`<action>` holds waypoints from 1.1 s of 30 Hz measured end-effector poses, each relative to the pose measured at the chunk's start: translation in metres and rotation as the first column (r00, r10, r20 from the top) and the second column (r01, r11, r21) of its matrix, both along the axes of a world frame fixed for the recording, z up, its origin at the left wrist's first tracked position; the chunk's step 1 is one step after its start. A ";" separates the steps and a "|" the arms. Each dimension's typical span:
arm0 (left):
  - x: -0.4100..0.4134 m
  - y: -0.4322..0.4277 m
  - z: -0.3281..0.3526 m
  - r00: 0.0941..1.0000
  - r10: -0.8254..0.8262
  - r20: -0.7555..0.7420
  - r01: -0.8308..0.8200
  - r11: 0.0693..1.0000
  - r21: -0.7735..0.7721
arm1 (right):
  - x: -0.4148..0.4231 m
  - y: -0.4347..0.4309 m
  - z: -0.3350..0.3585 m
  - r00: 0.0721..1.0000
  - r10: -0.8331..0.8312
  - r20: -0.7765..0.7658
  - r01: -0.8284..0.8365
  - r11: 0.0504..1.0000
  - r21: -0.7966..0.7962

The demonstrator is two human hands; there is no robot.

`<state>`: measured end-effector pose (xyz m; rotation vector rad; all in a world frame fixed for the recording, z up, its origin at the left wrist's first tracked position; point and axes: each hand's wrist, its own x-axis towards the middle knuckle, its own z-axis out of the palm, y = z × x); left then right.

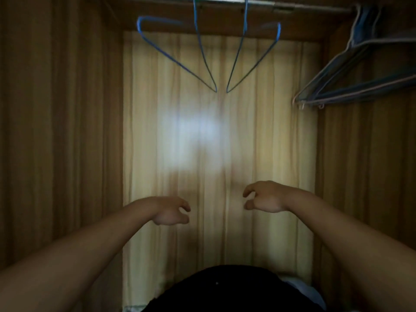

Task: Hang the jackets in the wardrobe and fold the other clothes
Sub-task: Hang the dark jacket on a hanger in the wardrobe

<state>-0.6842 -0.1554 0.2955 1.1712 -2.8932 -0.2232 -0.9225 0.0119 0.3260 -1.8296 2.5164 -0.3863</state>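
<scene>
I look into an open wooden wardrobe with a pale back panel point(258, 131). Two blue wire hangers, one on the left point(171, 59) and one on the right point(254, 61), hang bare from the metal rail point(258, 5) at the top. Both my arms reach forward inside. My left hand point(172, 211) and my right hand point(264, 197) hover side by side with loosely curled fingers and hold nothing. No jacket or other garment for the task is in sight.
Several more bare hangers point(351, 79) bunch against the right wall point(371, 176). The left wardrobe wall point(60, 131) is dark wood. My dark top point(225, 291) fills the bottom middle, with a bit of light fabric point(304, 291) beside it.
</scene>
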 end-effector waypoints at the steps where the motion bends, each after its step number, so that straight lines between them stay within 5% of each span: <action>1: 0.002 0.004 0.020 1.000 0.003 -0.029 -0.003 1.000 -0.011 | 0.006 0.004 0.018 1.000 -0.009 0.003 0.009 0.999 -0.031; 9: 0.020 0.034 0.153 0.975 0.016 -0.220 -0.041 0.993 -0.111 | 0.047 0.035 0.137 0.994 -0.094 -0.049 0.081 0.971 -0.226; 16: 0.030 0.052 0.191 0.960 0.005 -0.281 -0.050 0.987 -0.152 | 0.057 0.061 0.176 0.989 -0.132 0.060 0.145 0.899 -0.413; 20: 0.033 0.054 0.188 0.965 0.001 -0.261 -0.049 0.983 -0.177 | 0.062 0.074 0.187 0.931 0.191 0.312 0.109 0.671 -0.734; 26: 0.028 0.060 0.178 0.979 -0.051 -0.196 0.001 0.969 -0.249 | 0.083 0.069 0.210 0.800 0.505 0.323 0.171 0.325 -0.930; 33: 0.027 0.058 0.169 0.979 -0.096 -0.178 0.044 0.961 -0.273 | 0.088 0.068 0.233 0.807 0.499 0.315 0.226 0.232 -0.946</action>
